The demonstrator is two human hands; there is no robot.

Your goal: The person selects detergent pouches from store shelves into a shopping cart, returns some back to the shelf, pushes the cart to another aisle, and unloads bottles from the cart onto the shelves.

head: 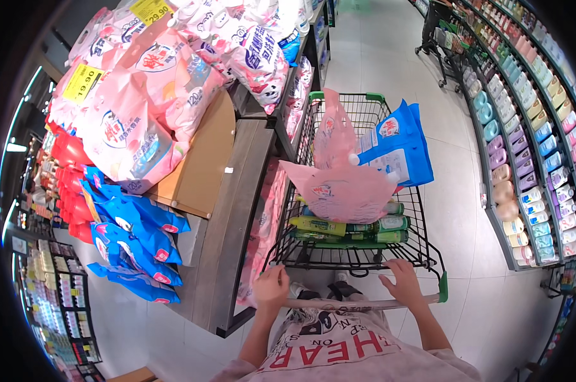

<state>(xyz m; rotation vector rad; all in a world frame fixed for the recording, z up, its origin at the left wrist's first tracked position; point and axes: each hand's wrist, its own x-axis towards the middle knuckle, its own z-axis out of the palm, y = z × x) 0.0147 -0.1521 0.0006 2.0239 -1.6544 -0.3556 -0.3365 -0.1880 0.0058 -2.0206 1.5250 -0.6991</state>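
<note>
A shopping cart (424,229) of black wire with green plastic corners stands before me. My left hand (271,286) is curled at the left end of its pale handle bar (345,304). Over the right part of the bar lies my right hand (402,282), palm down, with the thumb apart and the fingers reaching forward. Inside the cart are a pink plastic bag of goods (343,193) and a blue packaged bag (402,148) that leans over the right side. Beneath them lie several green and yellow bottles (319,225).
At left, a wooden display shelf (221,229) bears pink detergent bags (120,138), blue bags (135,238) and red bottles (70,153). Shelves of bottles (527,143) line the right. Farther up the aisle (359,52), a person (431,26) stands by another cart (443,62).
</note>
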